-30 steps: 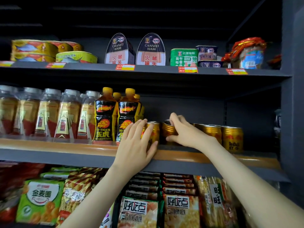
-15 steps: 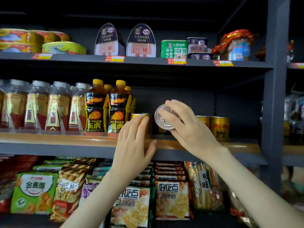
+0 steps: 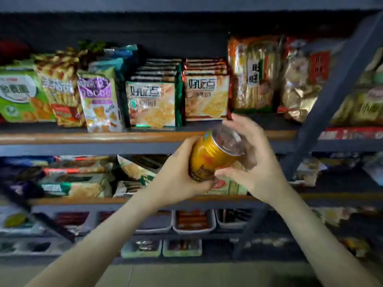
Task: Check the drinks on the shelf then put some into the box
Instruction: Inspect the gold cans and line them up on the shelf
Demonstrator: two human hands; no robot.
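A gold drink can [image 3: 209, 157] with a silver end is tilted in front of the snack shelves, its end pointing up and right. My left hand [image 3: 178, 177] grips its body from the left and below. My right hand [image 3: 255, 162] holds it from the right, fingers curled over the silver end and thumb against the lower side. The drinks shelf and the box are out of view.
A shelf of snack bags [image 3: 151, 104] runs across behind the can, with an orange-edged shelf front [image 3: 83, 137]. Lower shelves hold more packets and white trays [image 3: 192, 222]. A dark upright post [image 3: 331, 96] slants at the right. Pale floor lies at the bottom.
My right hand pulled the can off the drinks shelf and brought it down. My left hand left the shelf edge and took hold of the can. The view dropped to the lower shelves.
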